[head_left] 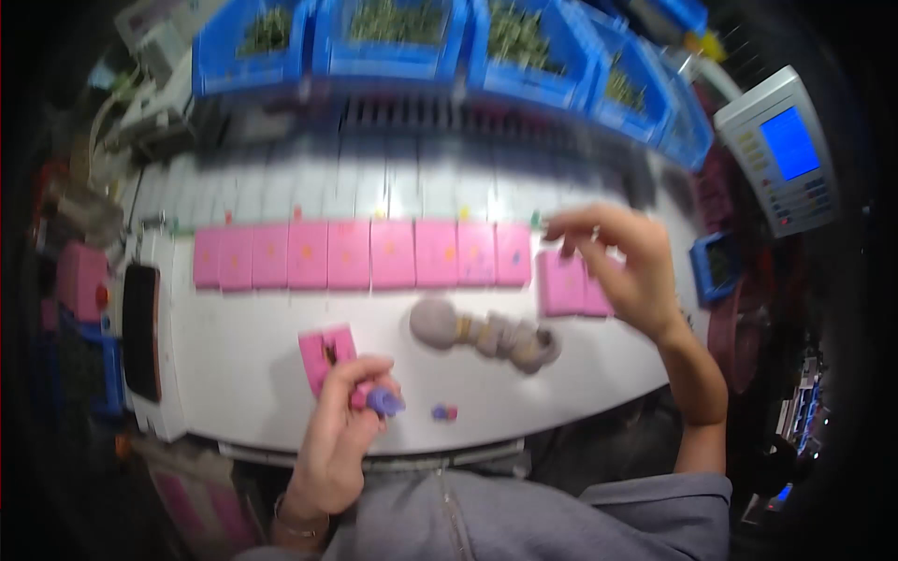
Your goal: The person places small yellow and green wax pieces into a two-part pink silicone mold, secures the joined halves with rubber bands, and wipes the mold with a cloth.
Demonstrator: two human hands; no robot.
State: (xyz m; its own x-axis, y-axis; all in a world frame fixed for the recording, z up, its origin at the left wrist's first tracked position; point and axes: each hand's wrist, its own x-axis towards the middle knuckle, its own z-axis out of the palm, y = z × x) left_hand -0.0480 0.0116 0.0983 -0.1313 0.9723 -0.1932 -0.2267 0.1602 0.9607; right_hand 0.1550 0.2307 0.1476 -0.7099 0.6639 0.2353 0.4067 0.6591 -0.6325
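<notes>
My left hand [339,432] is closed near the table's front edge. A small purple-and-pink piece [382,400] sticks out between its thumb and fingers. Just beyond those fingers is a pink rectangular packet [325,348] with a dark mark or opening; whether the hand also grips it cannot be told. My right hand [629,266] is raised at the right, fingers bent and apart, with nothing visible in them. Beneath it are two or so pink packets [562,285], partly hidden. A second small purple-and-pink piece [444,411] lies on the white table [253,374].
Several pink packets [348,255] form a row across the table. A lumpy grey object [482,335] with a yellowish band lies in the middle. Blue bins [388,61] of small greenish parts line the back. A dark flat device [142,332] is left; a blue-screened device [781,150] stands right.
</notes>
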